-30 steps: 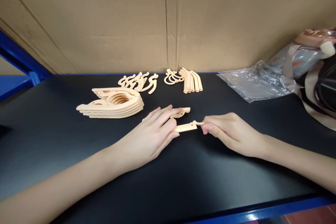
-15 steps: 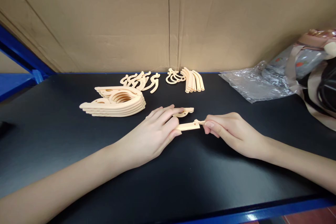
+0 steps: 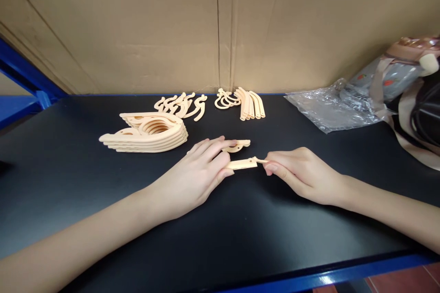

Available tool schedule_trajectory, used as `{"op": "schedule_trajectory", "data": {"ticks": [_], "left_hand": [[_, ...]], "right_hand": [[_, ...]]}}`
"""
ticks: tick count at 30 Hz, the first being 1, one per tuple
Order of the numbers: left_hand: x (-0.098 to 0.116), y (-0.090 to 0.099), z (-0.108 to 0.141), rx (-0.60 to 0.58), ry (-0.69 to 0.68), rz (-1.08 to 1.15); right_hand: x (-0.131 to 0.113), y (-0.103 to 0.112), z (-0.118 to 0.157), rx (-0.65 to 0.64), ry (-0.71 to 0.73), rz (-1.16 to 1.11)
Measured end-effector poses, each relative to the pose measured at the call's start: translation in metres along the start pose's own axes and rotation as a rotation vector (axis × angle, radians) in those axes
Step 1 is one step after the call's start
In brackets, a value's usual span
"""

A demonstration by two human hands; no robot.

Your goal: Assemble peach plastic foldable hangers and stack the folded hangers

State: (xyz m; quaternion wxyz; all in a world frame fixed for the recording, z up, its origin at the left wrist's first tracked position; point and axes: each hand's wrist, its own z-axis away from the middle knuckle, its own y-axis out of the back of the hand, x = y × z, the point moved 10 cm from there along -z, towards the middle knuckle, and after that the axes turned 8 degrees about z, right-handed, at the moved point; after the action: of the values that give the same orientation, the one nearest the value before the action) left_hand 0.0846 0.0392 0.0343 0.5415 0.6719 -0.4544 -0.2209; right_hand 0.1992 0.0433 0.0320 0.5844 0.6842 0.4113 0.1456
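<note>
My left hand (image 3: 199,171) is closed over a cream plastic folding hanger (image 3: 242,164), pressing it on the table. Two of the hanger's arm ends stick out past my fingers; its middle is hidden under the hand. My right hand (image 3: 295,171) pinches a thin cream plastic piece (image 3: 261,161), mostly covered by the fingers. Its tip meets the end of the nearer hanger arm, by a small hole. Left of my hands lies a stack of folded cream hangers (image 3: 151,139).
Several loose cream hooks (image 3: 180,104) lie at the back, near curved cream arm pieces (image 3: 250,104) and a few ring-like cream pieces (image 3: 225,100). At right are a clear plastic bag (image 3: 319,107) and a strapped bottle (image 3: 398,78). Cardboard (image 3: 154,27) stands behind the black table (image 3: 223,238).
The whole view has shifted slightly, so things sit a little further left. Both hands keep their grips, and the thin piece still meets the hanger arm's end.
</note>
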Motion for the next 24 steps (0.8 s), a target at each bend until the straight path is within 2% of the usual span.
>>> {"op": "schedule_trajectory", "data": {"ticks": [10, 24], "left_hand": [[-0.003, -0.005, 0.001, -0.027, 0.03, 0.018], [-0.004, -0.008, 0.001, -0.049, 0.033, 0.027]], "right_hand": [[-0.015, 0.002, 0.001, 0.081, 0.142, 0.325], [-0.028, 0.004, 0.005, 0.148, 0.26, 0.53]]}}
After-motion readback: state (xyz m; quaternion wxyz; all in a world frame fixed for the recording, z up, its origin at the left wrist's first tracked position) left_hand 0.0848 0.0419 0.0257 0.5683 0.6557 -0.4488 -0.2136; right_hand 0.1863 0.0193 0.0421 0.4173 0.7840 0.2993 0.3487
